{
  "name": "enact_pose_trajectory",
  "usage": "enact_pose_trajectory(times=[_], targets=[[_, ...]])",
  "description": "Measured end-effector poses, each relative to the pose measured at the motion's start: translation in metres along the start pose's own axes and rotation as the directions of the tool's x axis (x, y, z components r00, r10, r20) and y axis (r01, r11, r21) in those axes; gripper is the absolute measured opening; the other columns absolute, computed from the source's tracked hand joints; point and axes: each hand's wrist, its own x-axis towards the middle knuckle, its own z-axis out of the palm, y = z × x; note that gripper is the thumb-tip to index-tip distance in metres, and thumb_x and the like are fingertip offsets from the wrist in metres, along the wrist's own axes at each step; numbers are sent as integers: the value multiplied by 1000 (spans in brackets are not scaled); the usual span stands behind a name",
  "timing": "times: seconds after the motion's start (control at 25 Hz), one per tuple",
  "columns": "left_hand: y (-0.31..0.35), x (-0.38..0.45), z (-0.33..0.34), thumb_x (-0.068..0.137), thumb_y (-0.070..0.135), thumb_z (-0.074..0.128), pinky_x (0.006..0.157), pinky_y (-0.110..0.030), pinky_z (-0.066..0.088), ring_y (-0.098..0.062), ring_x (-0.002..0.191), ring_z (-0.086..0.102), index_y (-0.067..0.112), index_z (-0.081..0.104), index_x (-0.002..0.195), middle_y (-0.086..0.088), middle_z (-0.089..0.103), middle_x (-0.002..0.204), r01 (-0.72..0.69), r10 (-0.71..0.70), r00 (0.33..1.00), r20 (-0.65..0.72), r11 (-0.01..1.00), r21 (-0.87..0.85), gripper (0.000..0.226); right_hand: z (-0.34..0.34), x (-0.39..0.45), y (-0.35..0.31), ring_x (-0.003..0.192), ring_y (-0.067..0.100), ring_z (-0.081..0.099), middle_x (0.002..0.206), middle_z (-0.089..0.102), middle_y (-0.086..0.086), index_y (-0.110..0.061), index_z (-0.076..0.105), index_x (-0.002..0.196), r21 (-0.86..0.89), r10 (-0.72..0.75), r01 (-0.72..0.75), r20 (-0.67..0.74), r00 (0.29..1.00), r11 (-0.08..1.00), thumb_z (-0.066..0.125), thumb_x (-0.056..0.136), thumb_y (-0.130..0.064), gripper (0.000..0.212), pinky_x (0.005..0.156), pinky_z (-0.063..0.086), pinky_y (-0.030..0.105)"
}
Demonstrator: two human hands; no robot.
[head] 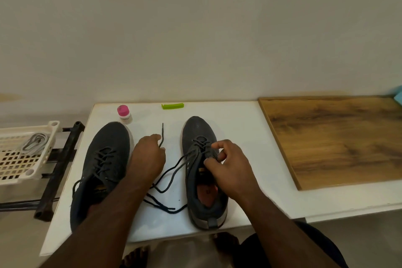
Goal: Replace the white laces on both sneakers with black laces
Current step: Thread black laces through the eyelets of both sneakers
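Head view, looking down at a white surface (250,128) w/ two dark grey sneakers, toes pointing far. Left sneaker (104,159) looks fully laced in black. Right sneaker (202,172) is part laced: black lace (171,172) crosses the far eyelets, and its loose ends trail in loops on the surface between the shoes, running toward the near edge.

My left hand (150,156) sits between the shoes; its grip pinches one lace end, the tip sticking up and away. My right hand (230,169) rests on the right sneaker's tongue area, fingers curled, pinching the lace or eyelet edge; can't tell which.

Handling, as I judge it: lace is light, limp, won't hold shape, so take it right behind the stiff tip for threading. Shoe upper looks soft knit, gives under pressure; steady it at the eyelet row, not the heel.

Also here: white laces (34,143) lie in a cream basket (21,167) at left, off the surface. Pink-capped bottle (124,114) and green clip (173,106) at the far edge. Wood board (339,137) at right.
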Motion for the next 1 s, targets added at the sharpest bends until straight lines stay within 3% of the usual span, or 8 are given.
enact_pose_trajectory(times=[0.08, 0.2, 0.32, 0.44, 0.52, 0.6, 0.8, 1.0], targets=[[-4, 10, 9, 99, 20, 56, 105, -36, 39, -28, 128, 50, 7, 50, 140, -14, 53, 140, 24, -26, 999, 26, 997, 79, 44, 3, 3, 2, 77, -1, 60, 84, 58, -13, -33, 54, 108, -9, 33, -32, 91, 995, 999, 74, 74, -32, 40, 56, 43, 11], [-5, 20, 16, 98, 26, 58, 93, -36, 43, -29, 116, 56, 7, 54, 133, -14, 58, 131, 73, -81, 995, 64, 989, 131, 40, 11, 7, 9, 92, 9, 56, 104, 53, -11, -33, 52, 114, -201, 16, -1, 72, 997, 980, 71, 71, -43, 48, 74, 51, 25], [-3, 20, 13, 97, 25, 57, 86, -33, 46, -26, 102, 63, 10, 66, 119, -9, 69, 114, -2, -1, 1000, 23, 990, 140, 28, 13, 8, 12, 92, 9, 54, 102, 54, -12, -31, 58, 106, -318, -31, 32, 11, 999, 947, 66, 84, -39, 25, 79, 47, 25], [10, 18, -6, 95, 24, 58, 71, -24, 48, -8, 78, 64, 23, 73, 108, 8, 72, 95, -64, 40, 988, -146, 984, -169, 19, 13, 9, 11, 87, 8, 57, 95, 62, -13, -29, 66, 98, -264, -64, 57, -18, 998, 963, 62, 90, -33, 10, 77, 48, 24], [24, 17, -22, 94, 19, 60, 64, -19, 51, -3, 72, 66, 28, 72, 100, 10, 74, 89, -44, -61, 985, -163, 818, -573, 17, 11, 9, 9, 85, 8, 61, 92, 66, -13, -29, 69, 95, -228, -54, 52, -3, 999, 972, 62, 90, -33, 9, 80, 54, 31], [34, 13, -32, 93, 10, 57, 65, -22, 54, -9, 75, 70, 25, 72, 96, 4, 74, 86, 3, -94, 993, -70, 620, -785, 22, 10, 8, 8, 81, 8, 62, 87, 67, -14, -30, 68, 92, -223, -45, 46, 7, 999, 974, 62, 89, -33, 6, 79, 56, 33], [39, 2, -39, 97, 30, 60, 60, -24, 40, -1, 54, 51, 31, 76, 95, 2, 71, 73, -123, 160, 987, -4, 742, -659, 16, 9, 10, 8, 75, 4, 62, 82, 66, -16, -32, 65, 86, -198, -11, 11, -1, 1000, 980, 66, 85, -35, 3, 72, 54, 28], [50, -15, -34, 93, 25, 65, 78, -18, 48, 5, 88, 65, 41, 74, 97, 23, 72, 90, -238, 311, 945, 102, 867, -437, 19, 0, 17, 9, 78, 6, 66, 81, 71, -13, -30, 71, 82, -66, 73, -69, 53, 996, 995, 73, 85, -33, 4, 75, 56, 33]])
